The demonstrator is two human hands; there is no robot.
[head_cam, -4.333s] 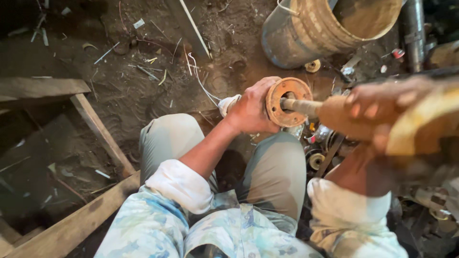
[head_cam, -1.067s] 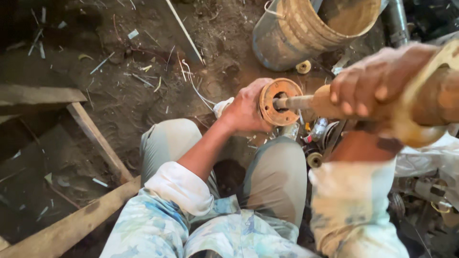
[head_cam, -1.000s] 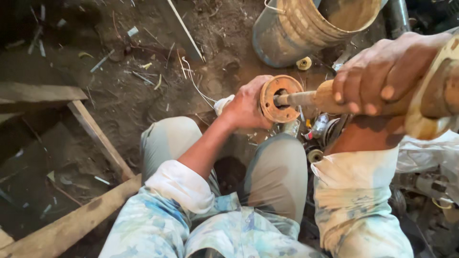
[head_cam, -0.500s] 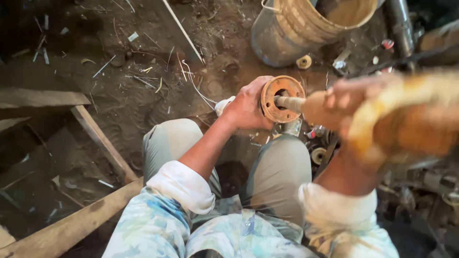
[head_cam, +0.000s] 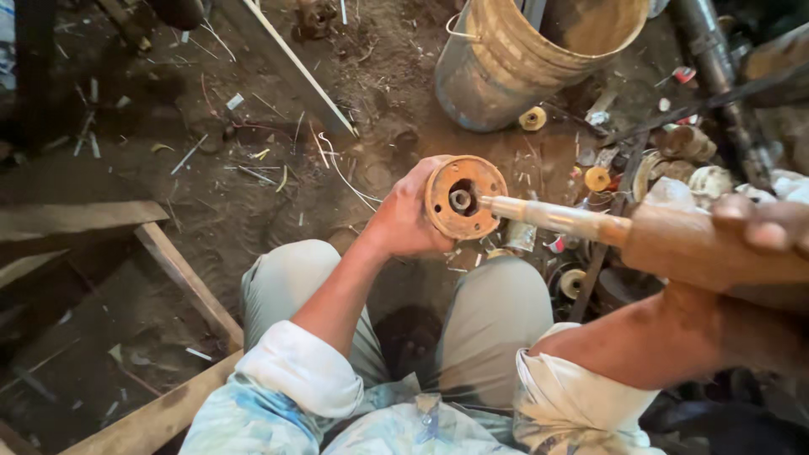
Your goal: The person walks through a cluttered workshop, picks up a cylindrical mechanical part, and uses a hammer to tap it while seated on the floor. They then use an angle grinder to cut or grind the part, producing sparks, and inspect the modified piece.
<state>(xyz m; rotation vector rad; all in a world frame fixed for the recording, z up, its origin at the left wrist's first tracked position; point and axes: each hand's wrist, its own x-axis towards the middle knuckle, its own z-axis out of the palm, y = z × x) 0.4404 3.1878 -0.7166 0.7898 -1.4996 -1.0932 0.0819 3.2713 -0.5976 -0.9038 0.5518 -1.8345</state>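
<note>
My left hand [head_cam: 407,221] grips a rusty orange round metal disc part [head_cam: 463,195] with a hollow centre, held upright above my knees. My right hand [head_cam: 763,234], at the right edge and close to the camera, is wrapped around the brown wooden handle of a tool [head_cam: 699,246]. The tool's pale metal shaft [head_cam: 548,215] points left, its tip right at the disc's rim beside the centre hole. I sit with both knees [head_cam: 497,312] under the disc.
A dented metal bucket [head_cam: 514,63] stands on the dirt floor ahead. Small round metal parts and scraps [head_cam: 674,160] lie to the right. Wooden planks [head_cam: 181,282] lie on the left, and a long pale strip [head_cam: 291,63] lies ahead on the left.
My right hand with the tool has swung up and back down; the shaft tip now rests at the disc. My left hand has kept the disc in about the same place.
</note>
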